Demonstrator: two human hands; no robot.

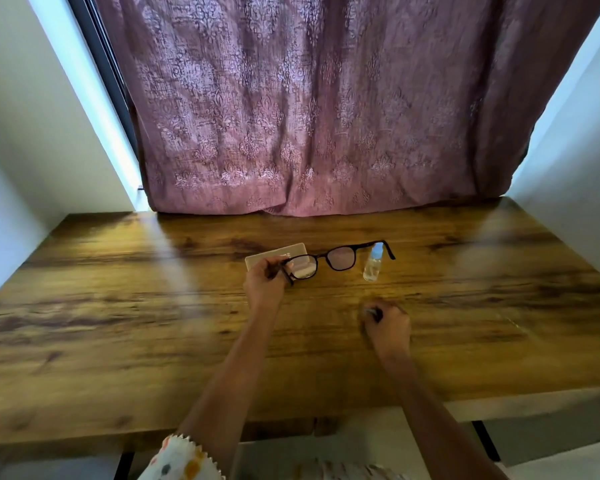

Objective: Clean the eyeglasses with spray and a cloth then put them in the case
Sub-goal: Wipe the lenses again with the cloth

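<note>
My left hand (264,282) grips the black-framed eyeglasses (333,260) by their left temple and holds them unfolded above the table. Behind the left lens lies a pale rectangular glasses case (272,255) on the table. A small clear spray bottle (373,264) stands upright just right of the glasses, partly behind the right temple. My right hand (388,326) is nearer to me, with its fingers curled around something small and grey, possibly the cloth; it is blurred.
The wooden table (153,323) fills the view, with its front edge close to me. A mauve patterned curtain (309,105) hangs at the table's back edge. White walls flank both sides.
</note>
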